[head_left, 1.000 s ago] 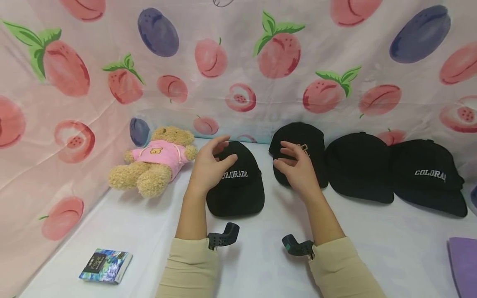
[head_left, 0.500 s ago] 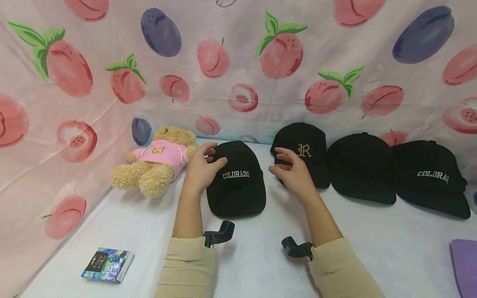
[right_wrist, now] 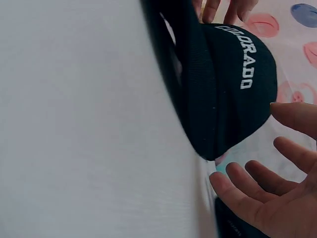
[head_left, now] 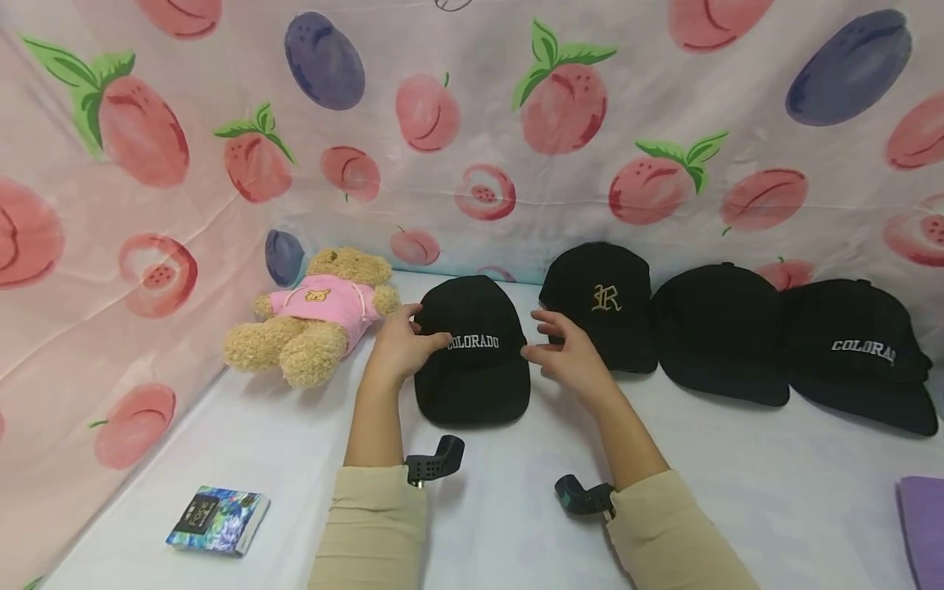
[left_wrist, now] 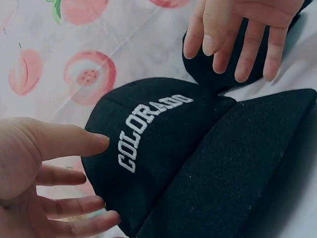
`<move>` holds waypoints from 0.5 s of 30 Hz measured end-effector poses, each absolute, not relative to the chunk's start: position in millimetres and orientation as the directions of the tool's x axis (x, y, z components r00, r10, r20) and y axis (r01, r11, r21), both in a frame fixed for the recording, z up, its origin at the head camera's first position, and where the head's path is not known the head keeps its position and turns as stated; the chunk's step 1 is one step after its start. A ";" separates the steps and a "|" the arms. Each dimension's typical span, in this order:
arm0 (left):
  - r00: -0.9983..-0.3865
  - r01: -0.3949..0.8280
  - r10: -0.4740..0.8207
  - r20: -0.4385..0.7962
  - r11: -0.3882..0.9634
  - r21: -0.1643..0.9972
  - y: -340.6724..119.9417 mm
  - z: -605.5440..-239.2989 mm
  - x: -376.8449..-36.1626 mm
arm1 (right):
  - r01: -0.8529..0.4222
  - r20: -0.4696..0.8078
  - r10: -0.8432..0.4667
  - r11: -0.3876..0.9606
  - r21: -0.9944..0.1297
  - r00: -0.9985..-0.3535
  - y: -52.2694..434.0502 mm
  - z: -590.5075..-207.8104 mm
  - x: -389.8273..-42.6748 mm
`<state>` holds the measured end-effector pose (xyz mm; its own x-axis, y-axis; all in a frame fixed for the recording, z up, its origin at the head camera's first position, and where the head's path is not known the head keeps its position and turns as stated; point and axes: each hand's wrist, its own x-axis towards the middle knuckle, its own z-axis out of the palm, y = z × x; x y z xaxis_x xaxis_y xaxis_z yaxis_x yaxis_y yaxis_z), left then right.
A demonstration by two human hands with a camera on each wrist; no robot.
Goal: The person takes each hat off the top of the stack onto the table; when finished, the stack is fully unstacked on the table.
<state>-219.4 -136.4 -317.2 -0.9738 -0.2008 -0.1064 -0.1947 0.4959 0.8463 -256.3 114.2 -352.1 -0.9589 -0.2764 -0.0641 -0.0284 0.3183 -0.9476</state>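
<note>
A tan teddy bear (head_left: 313,324) in a pink hoodie lies at centre left of the head view on the white counter (head_left: 737,475), against the fruit-printed cloth (head_left: 472,123) that fills the top and left of the frame. Right of centre, three black caps sit in a row along the cloth: one with a gold letter (head_left: 601,303), a plain one (head_left: 719,332) and, far right, one lettered in white (head_left: 859,352). A small colourful box (head_left: 217,521) lies at lower left, and a purple cloth (head_left: 922,524) shows at the lower right edge.
</note>
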 end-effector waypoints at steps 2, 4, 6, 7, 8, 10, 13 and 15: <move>-0.973 -0.197 -0.210 -0.100 0.514 0.835 -136.0 -319.7 -219.4 | -0.014 -0.082 -0.275 0.331 -0.944 -0.958 112.4 -354.3 -256.5; -0.973 -0.199 -0.207 -0.102 0.531 0.824 -135.6 -323.1 -221.1 | -0.016 -0.086 -0.279 0.342 -0.939 -0.956 110.8 -355.8 -256.5; -0.972 -0.212 -0.201 -0.120 0.536 0.818 -135.1 -326.7 -222.8 | -0.024 -0.084 -0.285 0.356 -0.934 -0.955 109.4 -357.7 -256.9; -0.971 -0.219 -0.200 -0.129 0.535 0.816 -134.9 -328.1 -223.3 | -0.032 -0.081 -0.290 0.364 -0.931 -0.953 108.9 -358.7 -257.3; -0.970 -0.225 -0.200 -0.137 0.536 0.814 -135.1 -329.6 -223.8 | -0.042 -0.077 -0.297 0.375 -0.926 -0.952 108.4 -359.6 -257.7; -0.967 -0.246 -0.196 -0.166 0.524 0.815 -135.5 -331.8 -225.0 | -0.056 -0.075 -0.306 0.399 -0.915 -0.949 107.6 -361.8 -258.8; -0.964 -0.256 -0.199 -0.175 0.527 0.811 -136.6 -334.0 -225.5 | -0.063 -0.078 -0.307 0.425 -0.903 -0.948 106.5 -364.5 -260.3; -0.963 -0.260 -0.200 -0.179 0.531 0.807 -136.9 -334.9 -225.6 | -0.060 -0.085 -0.306 0.435 -0.898 -0.948 105.8 -365.7 -260.6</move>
<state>-225.6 -136.9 -334.9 -0.9633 -0.2004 -0.1788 -0.2601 0.5308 0.8066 -260.6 105.8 -365.7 -0.9481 -0.3063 -0.0854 -0.0598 0.4354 -0.8982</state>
